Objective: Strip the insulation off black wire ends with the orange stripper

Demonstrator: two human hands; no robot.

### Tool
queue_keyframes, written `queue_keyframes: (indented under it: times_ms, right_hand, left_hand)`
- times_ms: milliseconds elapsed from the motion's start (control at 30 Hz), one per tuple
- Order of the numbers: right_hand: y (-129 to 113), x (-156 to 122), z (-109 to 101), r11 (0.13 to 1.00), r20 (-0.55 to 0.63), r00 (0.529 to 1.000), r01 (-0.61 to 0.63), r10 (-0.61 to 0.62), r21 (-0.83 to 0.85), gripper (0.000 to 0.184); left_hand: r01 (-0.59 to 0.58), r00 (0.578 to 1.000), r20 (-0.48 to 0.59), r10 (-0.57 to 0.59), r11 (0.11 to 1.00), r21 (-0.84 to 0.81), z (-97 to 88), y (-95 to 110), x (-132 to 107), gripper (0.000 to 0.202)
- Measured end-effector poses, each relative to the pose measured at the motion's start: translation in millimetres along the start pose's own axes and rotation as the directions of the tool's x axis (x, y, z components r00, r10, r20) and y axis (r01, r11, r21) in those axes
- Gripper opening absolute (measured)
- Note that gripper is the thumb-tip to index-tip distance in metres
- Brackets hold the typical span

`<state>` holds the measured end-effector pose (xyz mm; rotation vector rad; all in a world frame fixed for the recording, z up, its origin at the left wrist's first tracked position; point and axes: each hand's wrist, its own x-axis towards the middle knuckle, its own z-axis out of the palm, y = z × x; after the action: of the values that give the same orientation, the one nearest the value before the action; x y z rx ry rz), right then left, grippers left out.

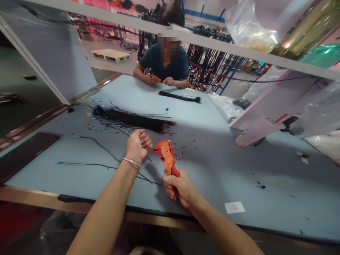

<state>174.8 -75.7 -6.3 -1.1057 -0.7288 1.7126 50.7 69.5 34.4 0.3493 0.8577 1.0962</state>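
Note:
My right hand point(180, 186) grips the handles of an orange-and-red wire stripper point(167, 157), its head pointing up and left. Close by the tool's jaws, my left hand point(139, 143) is closed in a pinch around a thin black wire, mostly hidden by the fingers. Beyond it lies a thick bundle of black wires point(132, 118) with blue and metal terminals at its left end. Two loose black wires point(87, 164) with blue-sleeved ends stretch across the table below and left of my left hand.
Opposite me, a co-worker point(164, 63) holds a red-orange tool near a smaller wire bundle point(180, 96). A dark flat tray-like object point(26, 152) lies at left. Black scraps dot the table. A white label point(234, 207) lies front right; plastic bags and a shelf frame point(207, 44) stand around.

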Motion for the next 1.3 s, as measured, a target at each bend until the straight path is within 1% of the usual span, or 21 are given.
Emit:
queue_keyframes:
  times_ms: [267, 400, 467, 500, 567, 600, 633, 667, 767, 867, 933, 1133, 1300]
  right_hand:
    - [0, 1, 1, 1.000, -0.014, 1.000, -0.017, 0.017, 0.005, 0.027]
    - [1, 0, 0, 1.000, -0.035, 0.999, -0.011, 0.010, -0.019, 0.025]
    - [2, -1, -2, 0.999, -0.011, 1.000, -0.009, 0.008, -0.046, 0.023]
    - [2, -2, -4, 0.998, 0.005, 1.000, 0.008, -0.008, -0.063, 0.022]
    - [2, -2, -7, 0.994, 0.021, 0.997, 0.078, -0.076, -0.082, 0.020]
    - [2, -2, -9, 0.990, 0.017, 0.993, 0.114, -0.113, -0.078, 0.019]
    - [1, -1, -10, 0.989, 0.009, 0.991, 0.137, -0.137, -0.062, 0.019]
    - [0, -1, -11, 0.989, 0.000, 0.990, 0.142, -0.142, -0.041, 0.019]
    - [-2, 0, -13, 0.993, 0.001, 0.993, 0.114, -0.114, 0.011, 0.021]
    - [-3, -1, -13, 0.994, 0.055, 0.993, 0.108, -0.109, 0.011, 0.025]
    - [-3, -2, -13, 0.994, 0.097, 0.990, 0.106, -0.105, -0.009, 0.026]
    - [-4, -2, -13, 0.984, 0.184, 0.974, 0.153, -0.135, -0.090, 0.020]
    - [-6, -1, -9, 0.979, 0.198, 0.972, 0.158, -0.131, -0.130, 0.025]
  left_hand:
    - [0.005, 0.999, -0.036, -0.003, 0.999, 0.033, 0.4, -3, 8, 0.041]
    - [-0.006, 1.000, -0.019, 0.007, 0.999, 0.045, -2.0, -7, 11, 0.042]
    - [-0.025, 1.000, -0.005, 0.025, 0.999, 0.047, -7.5, -4, 12, 0.042]
    - [-0.041, 0.999, -0.005, 0.041, 0.998, 0.046, -11.4, 0, 12, 0.043]
    - [-0.112, 0.993, -0.020, 0.113, 0.993, 0.024, -20.1, 11, 12, 0.043]
    - [-0.161, 0.987, -0.027, 0.161, 0.987, 0.004, -24.0, 16, 12, 0.043]
    - [-0.238, 0.971, -0.024, 0.237, 0.971, -0.037, -27.0, 21, 11, 0.043]
    - [-0.276, 0.961, -0.007, 0.276, 0.959, -0.069, -28.7, 25, 10, 0.044]
    - [-0.228, 0.971, 0.046, 0.234, 0.968, -0.109, -27.2, 28, 5, 0.044]
    - [-0.163, 0.976, 0.119, 0.181, 0.975, -0.148, -22.0, 22, 0, 0.044]
    - [-0.128, 0.976, 0.153, 0.157, 0.975, -0.184, -19.8, 18, -2, 0.044]
    - [-0.016, 0.973, 0.218, 0.072, 0.968, -0.250, -15.7, 11, -6, 0.044]
    - [0.019, 0.965, 0.257, 0.059, 0.957, -0.291, -12.0, 6, -10, 0.045]
